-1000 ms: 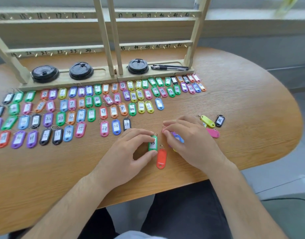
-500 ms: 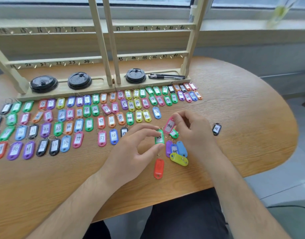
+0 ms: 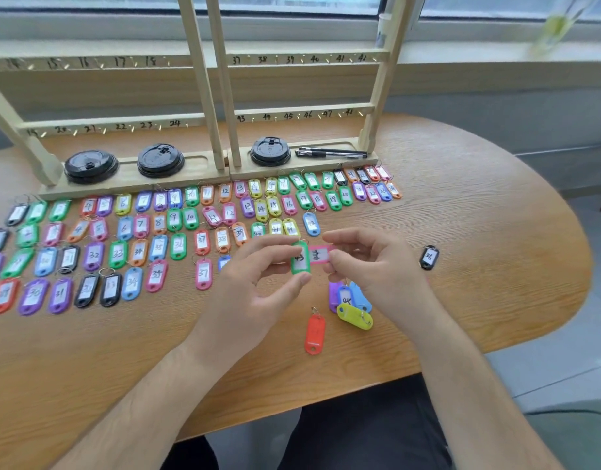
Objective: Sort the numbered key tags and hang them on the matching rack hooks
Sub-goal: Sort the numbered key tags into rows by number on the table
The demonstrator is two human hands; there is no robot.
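Now, over the middle of the tabletop: pinching a green tag marked 43 in the left hand grip, thumb at its lower end, fingertips at its top, tag upright. Pinching a pink tag in the right hand grip, tag turned sideways, label facing up, number hard to read. Holding the two together, green one overlapping the pink one's left end.

Just below the right hand, flat on the wood: small heap of a purple tag, a blue tag with a label that looks like 44, and a yellow tag lying blank side up. Near it to the left: red tag, blank side up. Well apart to the right, alone: black tag marked 36.

Left of and beyond the hands: rows of numbered tags, many colours. Behind them: wooden rack with numbered hooks; on its base, three black lids and some pens.
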